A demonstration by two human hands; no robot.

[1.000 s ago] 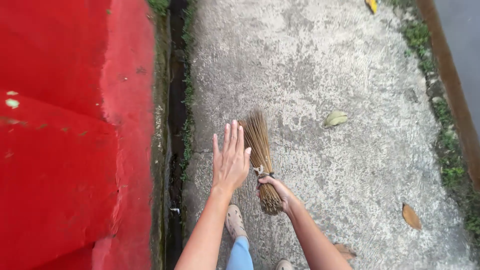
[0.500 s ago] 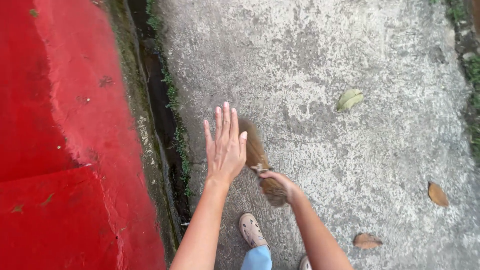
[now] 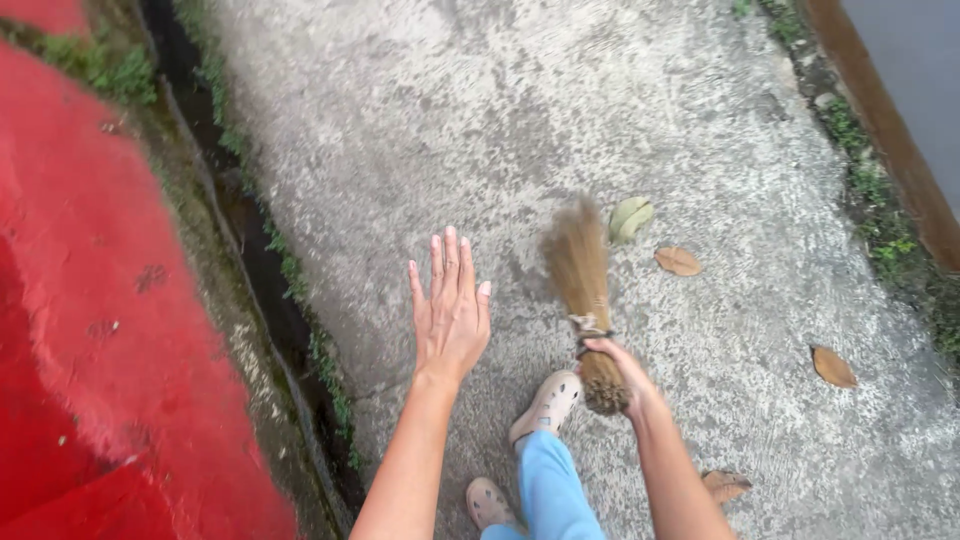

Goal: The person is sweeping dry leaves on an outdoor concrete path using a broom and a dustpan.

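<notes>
Rough grey concrete path (image 3: 600, 110) runs between a red painted surface (image 3: 90, 300) and a mossy gutter (image 3: 250, 250) in the head view. Fingers of the right hand (image 3: 615, 362) are clamped around a stick broom (image 3: 583, 285), its bristles blurred beside a green leaf (image 3: 630, 218) and a brown leaf (image 3: 679, 261). Spread flat and empty, the left hand (image 3: 450, 315) hovers above the path.
</notes>
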